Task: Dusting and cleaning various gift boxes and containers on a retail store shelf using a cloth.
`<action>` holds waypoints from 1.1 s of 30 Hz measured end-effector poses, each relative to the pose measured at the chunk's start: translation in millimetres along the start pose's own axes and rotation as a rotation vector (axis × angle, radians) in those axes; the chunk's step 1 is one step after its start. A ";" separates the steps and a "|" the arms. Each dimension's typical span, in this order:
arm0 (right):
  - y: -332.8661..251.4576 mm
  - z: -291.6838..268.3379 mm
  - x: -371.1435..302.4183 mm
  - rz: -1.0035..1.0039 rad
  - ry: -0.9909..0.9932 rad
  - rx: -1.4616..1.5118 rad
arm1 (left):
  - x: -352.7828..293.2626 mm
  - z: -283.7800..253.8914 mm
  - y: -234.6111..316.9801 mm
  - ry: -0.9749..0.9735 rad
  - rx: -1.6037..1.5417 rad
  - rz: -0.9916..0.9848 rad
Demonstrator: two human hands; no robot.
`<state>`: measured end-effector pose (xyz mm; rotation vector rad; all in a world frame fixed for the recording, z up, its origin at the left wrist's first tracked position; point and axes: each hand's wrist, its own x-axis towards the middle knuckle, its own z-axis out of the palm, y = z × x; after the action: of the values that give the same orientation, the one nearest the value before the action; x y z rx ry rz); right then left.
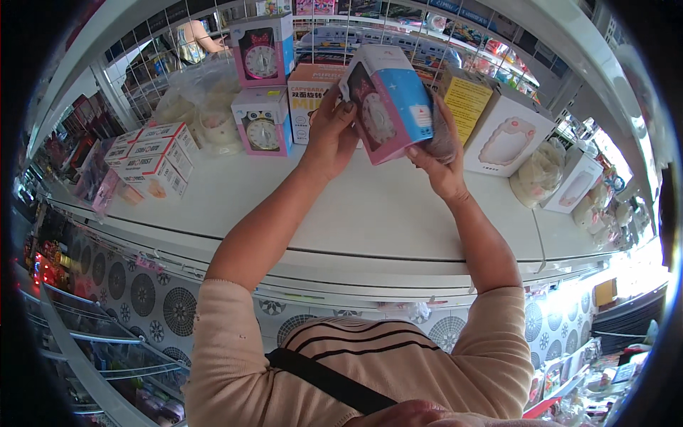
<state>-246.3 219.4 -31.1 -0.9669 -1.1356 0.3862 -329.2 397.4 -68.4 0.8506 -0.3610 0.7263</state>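
Above the white shelf I hold a tilted pink and blue clock box [398,107] between both hands. A round clock shows through its window. My left hand [332,135] grips the box's left side, fingers partly behind it. At the lower right corner, my right hand [441,167] presses its thumb to the box. Between this palm and the box is a bunched grey-brown cloth-like thing [442,136]; its kind is hard to make out. To the left, a pink clock box [262,53] is stacked on another box with an owl-shaped clock [262,122]. An orange mirror box [306,96] stands behind my left hand.
White-and-red cartons [153,160] and bagged pale items [217,117] sit to the left on the white shelf [370,213]. A yellow box [466,103], a white box [509,132] and a bagged cream item [538,174] line the right. A wire grid rises behind; another person [199,39] is beyond it.
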 end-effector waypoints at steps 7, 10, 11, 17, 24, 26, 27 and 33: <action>-4.4 -5.1 -5.1 -0.201 -0.208 -0.496 | -13.1 9.0 4.2 0.027 -0.168 -0.222; -3.6 -2.2 -4.4 -0.172 -0.193 -0.369 | -12.9 9.1 7.8 0.024 -0.240 -0.308; -4.6 -3.3 -3.4 -0.069 -0.168 -0.172 | -12.3 9.0 7.0 0.025 -0.235 -0.309; -9.9 -19.4 11.0 -0.006 0.061 0.225 | -3.2 2.6 0.9 0.127 -0.154 -0.183; 10.3 -12.4 -2.4 -0.176 -0.114 -0.087 | -10.0 21.5 -9.8 0.244 0.074 -0.144; 1.4 1.7 -0.6 -0.517 -0.252 -0.849 | -8.4 10.2 -10.2 0.218 0.045 -0.053; 0.9 8.3 -2.3 -0.520 -0.251 -0.843 | -5.8 3.8 -5.6 0.220 0.051 -0.050; -6.7 16.8 -13.6 -0.603 -0.444 -1.053 | 0.0 3.9 12.1 0.149 -0.237 -0.197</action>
<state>-268.1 213.7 -32.1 -1.3817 -2.0342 -0.5931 -337.7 399.7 -59.4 0.5946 -0.2208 0.5477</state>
